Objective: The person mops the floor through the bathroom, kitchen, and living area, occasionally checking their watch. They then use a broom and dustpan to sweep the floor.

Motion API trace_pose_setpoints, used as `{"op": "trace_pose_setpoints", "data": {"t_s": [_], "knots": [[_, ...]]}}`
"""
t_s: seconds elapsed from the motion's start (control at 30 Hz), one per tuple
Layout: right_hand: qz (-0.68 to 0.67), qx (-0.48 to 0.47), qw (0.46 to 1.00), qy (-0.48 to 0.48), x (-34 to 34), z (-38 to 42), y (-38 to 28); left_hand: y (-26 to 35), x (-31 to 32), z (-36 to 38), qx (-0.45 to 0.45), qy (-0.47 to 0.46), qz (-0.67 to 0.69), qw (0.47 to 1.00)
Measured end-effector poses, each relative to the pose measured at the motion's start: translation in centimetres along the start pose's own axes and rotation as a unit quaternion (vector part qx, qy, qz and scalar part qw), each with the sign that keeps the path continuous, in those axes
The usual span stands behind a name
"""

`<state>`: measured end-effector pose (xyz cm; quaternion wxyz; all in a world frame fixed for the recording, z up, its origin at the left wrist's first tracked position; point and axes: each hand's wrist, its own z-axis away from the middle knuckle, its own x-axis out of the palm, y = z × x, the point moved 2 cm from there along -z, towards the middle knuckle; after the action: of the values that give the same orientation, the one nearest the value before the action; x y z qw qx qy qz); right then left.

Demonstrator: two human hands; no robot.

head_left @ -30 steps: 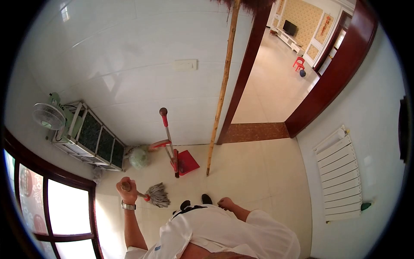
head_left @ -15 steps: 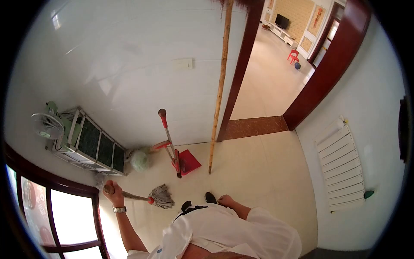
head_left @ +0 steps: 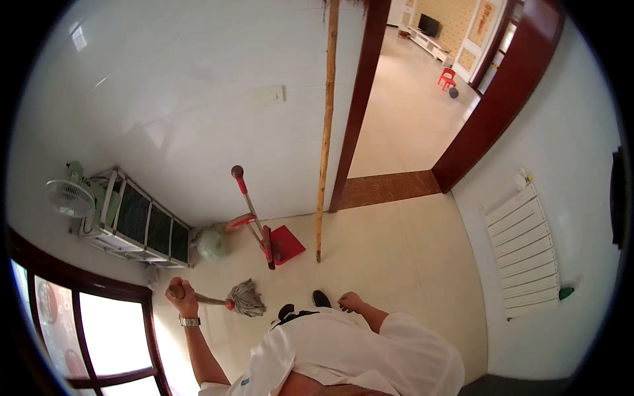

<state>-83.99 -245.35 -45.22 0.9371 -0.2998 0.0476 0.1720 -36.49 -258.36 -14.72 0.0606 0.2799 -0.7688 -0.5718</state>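
My left hand [head_left: 182, 297] is closed around the top of a mop's wooden handle [head_left: 177, 291], and a metal watch sits on the wrist below it. The mop slants away to the right, with its grey string head [head_left: 246, 300] down at the floor and a red collar where the strings begin. My right hand [head_left: 351, 302] hangs beside my body near a black shoe [head_left: 321, 299]. Its fingers are loosely bent and a little apart, with nothing seen in them.
A red dustpan [head_left: 288, 245] and a red-handled broom [head_left: 242, 187] stand at the wall near a long wooden pole [head_left: 325, 145]. Left are a metal rack [head_left: 148, 221], a fan [head_left: 70, 198] and a pale green bag [head_left: 212, 244]. A doorway [head_left: 389, 189] opens ahead; a radiator [head_left: 525, 251] hangs right.
The view has shifted slightly. My left hand still holds the mop, its head hardly moved. My right hand has moved slightly up and right, its fingers looser.
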Motion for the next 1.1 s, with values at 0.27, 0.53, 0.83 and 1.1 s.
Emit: {"op": "trace_pose_setpoints", "data": {"t_s": [0.27, 0.53, 0.83, 1.1], "knots": [[0.025, -0.008, 1.0, -0.003, -0.7, 0.0, 1.5, -2.0, -2.8, 1.7, 0.042, -0.016, -0.127, 0.991], [-0.025, -0.005, 1.0, -0.012, 0.4, 1.7, -0.8, 0.3, -9.6, 1.3, 0.089, 0.177, -0.163, 0.967], [0.032, 0.011, 0.999, -0.016, 2.7, 1.8, -0.1, 2.4, -18.2, 1.5, 0.016, 0.397, -0.404, 0.824], [0.045, -0.03, 0.998, -0.022, 4.7, 0.3, -3.9, -0.2, -16.2, 0.3, 0.019, 0.293, -0.281, 0.914]]}}
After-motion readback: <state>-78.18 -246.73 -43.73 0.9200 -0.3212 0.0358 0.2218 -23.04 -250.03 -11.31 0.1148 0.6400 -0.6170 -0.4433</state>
